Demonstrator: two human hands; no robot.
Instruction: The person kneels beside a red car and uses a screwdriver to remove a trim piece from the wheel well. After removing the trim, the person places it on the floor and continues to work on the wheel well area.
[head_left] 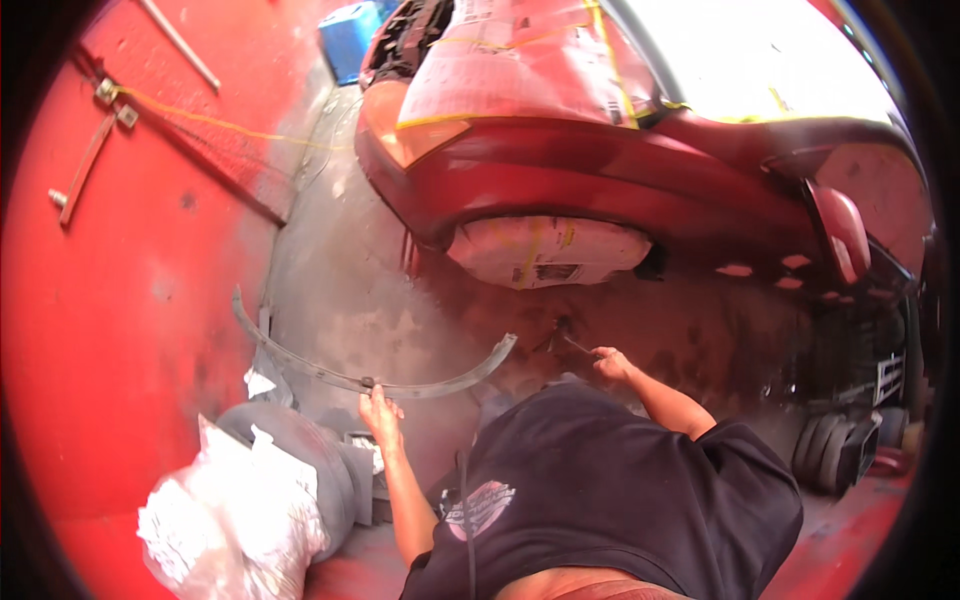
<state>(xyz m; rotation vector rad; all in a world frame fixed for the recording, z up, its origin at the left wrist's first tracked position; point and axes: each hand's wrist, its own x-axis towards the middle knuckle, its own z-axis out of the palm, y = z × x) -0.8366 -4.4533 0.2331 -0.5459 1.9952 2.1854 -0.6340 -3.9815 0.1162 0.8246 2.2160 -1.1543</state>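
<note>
My left hand [381,418] is closed on a long curved grey strip [450,388], gripping it near its middle. The strip bows toward me, with both ends pointing away over the floor. Its exact kind I cannot tell. My right hand [614,365] is closed on a thin stick-like tool [577,345], which points up and left toward a dark patch. The tool's far end blends into that patch, so its shape is unclear. Beyond both hands stands a red car [560,165], with a paper-covered wheel [548,252] facing me.
Paper and yellow tape cover the car's hood [520,75]. A red wall [130,300] runs along the left, with a metal bar [200,155] on it. A plastic bag of white scraps [225,510] stands lower left. Tires [828,450] lie at right. A blue container [348,42] stands far back.
</note>
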